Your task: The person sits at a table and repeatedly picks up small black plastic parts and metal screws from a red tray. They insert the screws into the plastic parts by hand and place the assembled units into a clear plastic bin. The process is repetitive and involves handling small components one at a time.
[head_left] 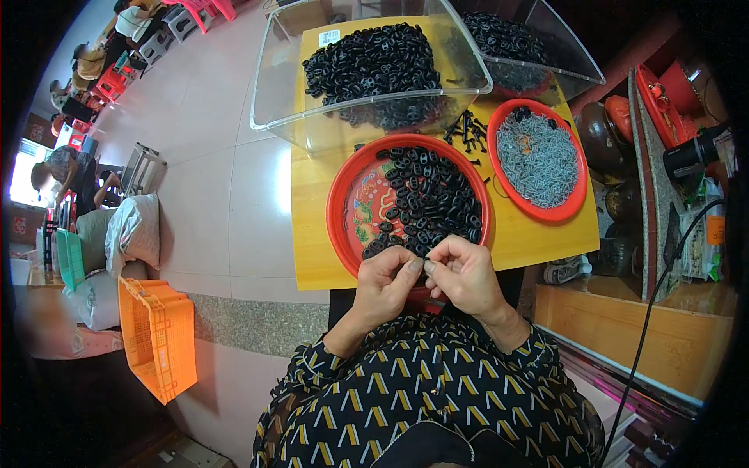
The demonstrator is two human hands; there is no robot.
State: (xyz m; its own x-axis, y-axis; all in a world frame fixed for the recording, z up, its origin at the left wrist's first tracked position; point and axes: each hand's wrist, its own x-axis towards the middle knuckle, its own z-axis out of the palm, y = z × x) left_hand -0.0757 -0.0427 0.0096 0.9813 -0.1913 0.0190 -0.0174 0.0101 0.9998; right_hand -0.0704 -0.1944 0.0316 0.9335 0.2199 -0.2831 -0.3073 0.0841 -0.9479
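My left hand point(387, 279) and my right hand point(460, 273) meet above the near rim of a red round tray point(334, 210). Both are closed in a pinch, fingertips together on a small dark piece that is mostly hidden, so its kind cannot be made out. Inside the tray lie many small black oval pieces with holes point(429, 191), heaped toward its right side; the patterned bottom shows at the left. To the right stands a second red tray point(580, 183), full of small silvery screws point(538, 160). Several black bolt-like parts point(468, 131) lie loose between the trays.
A clear plastic bin point(269, 93) with more black pieces stands at the back of the yellow table point(312, 249), another clear bin point(573, 66) beside it. An orange crate point(160, 335) sits on the floor at left. A black cable point(644, 335) hangs at right. People sit far left.
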